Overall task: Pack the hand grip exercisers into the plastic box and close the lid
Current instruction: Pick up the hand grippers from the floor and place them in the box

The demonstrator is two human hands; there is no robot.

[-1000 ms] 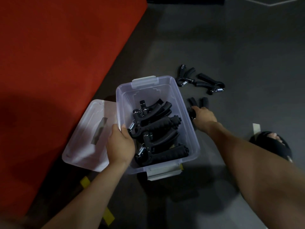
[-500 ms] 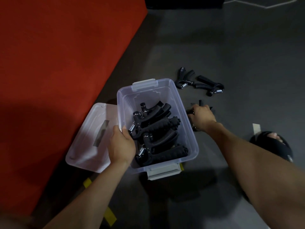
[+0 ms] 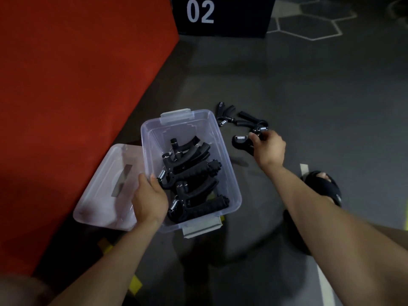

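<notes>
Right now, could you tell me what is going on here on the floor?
A person is packing black hand grip exercisers into a clear plastic box. The left hand grips the box's near-left wall, while the right hand holds one exerciser beside the box. Several lie inside; two more exercisers remain on the floor. The lid lies off, left of the box.

"02" (white) on black block (image 3: pixel 220 16)
</notes>
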